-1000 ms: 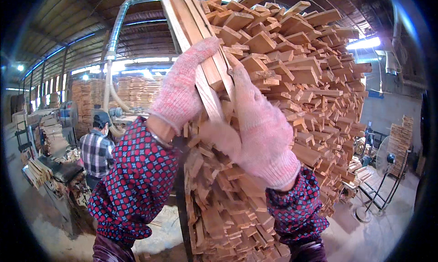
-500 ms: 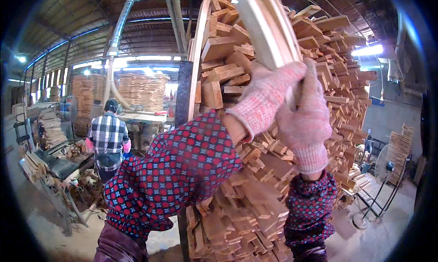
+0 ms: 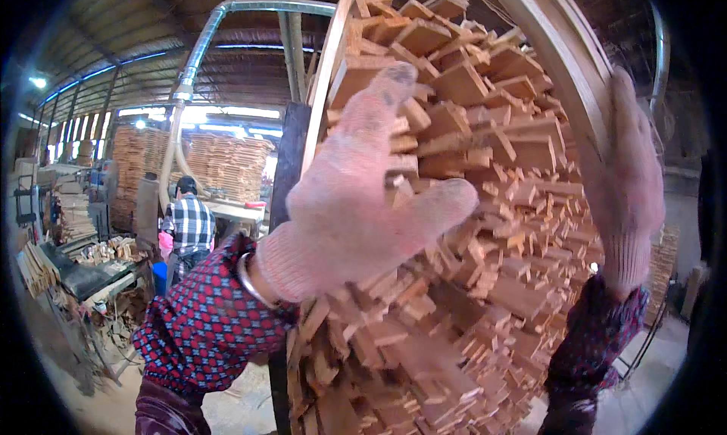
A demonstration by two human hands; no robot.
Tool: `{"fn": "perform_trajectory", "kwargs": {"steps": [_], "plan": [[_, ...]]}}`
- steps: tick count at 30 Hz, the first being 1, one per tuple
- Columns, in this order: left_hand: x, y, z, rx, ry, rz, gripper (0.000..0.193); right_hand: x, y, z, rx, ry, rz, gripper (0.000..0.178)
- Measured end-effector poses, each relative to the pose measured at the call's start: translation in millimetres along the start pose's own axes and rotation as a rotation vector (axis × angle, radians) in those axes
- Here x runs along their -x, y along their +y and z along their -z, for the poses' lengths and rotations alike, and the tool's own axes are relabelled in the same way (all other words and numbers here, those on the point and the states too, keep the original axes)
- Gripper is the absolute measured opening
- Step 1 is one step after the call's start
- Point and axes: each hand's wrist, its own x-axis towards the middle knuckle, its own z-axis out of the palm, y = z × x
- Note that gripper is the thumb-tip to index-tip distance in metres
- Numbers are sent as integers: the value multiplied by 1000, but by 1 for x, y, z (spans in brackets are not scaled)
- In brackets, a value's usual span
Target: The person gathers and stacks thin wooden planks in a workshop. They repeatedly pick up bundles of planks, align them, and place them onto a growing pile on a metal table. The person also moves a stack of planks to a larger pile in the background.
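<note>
My left hand [image 3: 344, 200], in a pale pink knit glove with dirty fingertips, is open with thumb and fingers spread. It hangs in front of the left part of a tall stack of wooden pieces [image 3: 507, 215], holding nothing. On the right, my gloved right hand [image 3: 630, 185] grips the lower end of long, pale wooden boards [image 3: 556, 53]. The boards are tilted, rising up and leftward past the top of the picture. How many there are I cannot tell, and the hand covers their lower ends.
An upright plank [image 3: 327, 79] and a dark post [image 3: 288, 155] border the stack's left side. Further left, a person in a checked shirt [image 3: 191, 223] stands at a workbench [image 3: 238, 210]. A metal duct [image 3: 203, 45] runs overhead; wood offcuts [image 3: 110, 249] lie on the left.
My left hand has let go of the boards and moved left, its fingers opening out. My right hand has carried the boards to the right.
</note>
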Motion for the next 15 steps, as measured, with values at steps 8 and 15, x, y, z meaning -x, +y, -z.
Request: {"fn": "perform_trajectory", "kwargs": {"steps": [8, 15], "plan": [[-80, -37, 36, 239, 259, 221, 69, -314, 4, -235, 355, -77, 46, 35], [32, -20, 86, -57, 401, 482, 77, -231, -9, -234, 26, -185, 52, 35]]}}
